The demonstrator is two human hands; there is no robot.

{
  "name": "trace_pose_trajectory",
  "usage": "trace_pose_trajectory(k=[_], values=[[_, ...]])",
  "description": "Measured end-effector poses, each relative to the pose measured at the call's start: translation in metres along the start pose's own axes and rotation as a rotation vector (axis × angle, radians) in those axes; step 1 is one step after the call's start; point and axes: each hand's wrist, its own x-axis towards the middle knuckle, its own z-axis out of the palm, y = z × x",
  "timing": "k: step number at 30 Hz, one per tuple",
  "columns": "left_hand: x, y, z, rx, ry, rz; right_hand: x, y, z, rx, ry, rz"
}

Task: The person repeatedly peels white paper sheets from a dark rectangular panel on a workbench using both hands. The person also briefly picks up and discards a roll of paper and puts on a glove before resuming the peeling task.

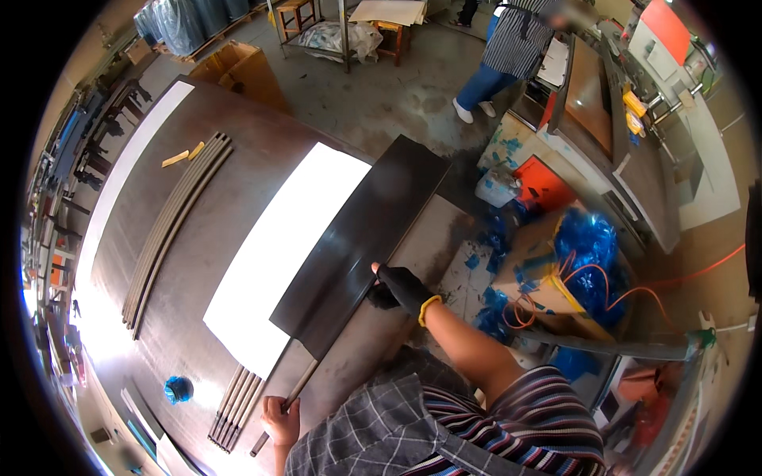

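One slim rod (301, 383) sits in our curled left hand (280, 420) — its far end by the black sheet (361, 238), which overlaps a white sheet (278, 246) on the table (198, 262) — while our gloved right hand (405, 290) touches the black sheet's edge, grip unclear.

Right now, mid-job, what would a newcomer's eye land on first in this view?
First, the bright white sheet in the middle of the table, with the black sheet to its right. Next, the gloved right hand at the black sheet's near edge, and the left hand on a rod near its lower corner. Then blue film in the carton at right.
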Motion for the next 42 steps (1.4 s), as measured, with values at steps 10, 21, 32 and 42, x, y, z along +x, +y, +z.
trace_pose_trajectory(k=[10,21,32,42], values=[[0.011,0.018,0.007,-0.076,-0.093,0.019,0.047,-0.061,-0.086,-1.083,0.662,-0.760],[0.029,0.034,0.013,-0.064,-0.153,-0.145,0.201,-0.057,-0.244,-1.082,0.580,-1.050],[0.037,0.067,0.029,-0.148,-0.173,-0.068,0.023,-0.004,-0.016,-1.256,0.159,-1.133],[-0.072,-0.120,-0.067,-0.467,0.527,-0.744,-0.144,0.047,0.212,-1.066,-0.078,-1.239]])
